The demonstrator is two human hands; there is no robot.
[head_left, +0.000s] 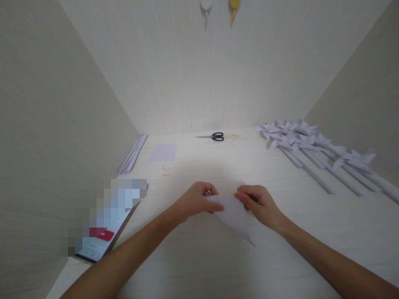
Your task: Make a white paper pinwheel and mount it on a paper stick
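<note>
Hands meet over pale wood-grain tabletop [199, 265]. Left hand [195, 201] and right hand [260, 204] each pinch the top edge of a folded white paper triangle [232, 216], grip pressed together on it, point hanging toward the tabletop. Black-handled scissors [213, 136] lie far back; white paper pinwheels [311, 149] piled at right.

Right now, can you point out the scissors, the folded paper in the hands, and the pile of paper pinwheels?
scissors [217, 136], head view, on the black handles.
folded paper [232, 216], head view, on its middle, between the hands.
paper pinwheels [293, 137], head view, on the wheel heads at the pile's far end.
</note>
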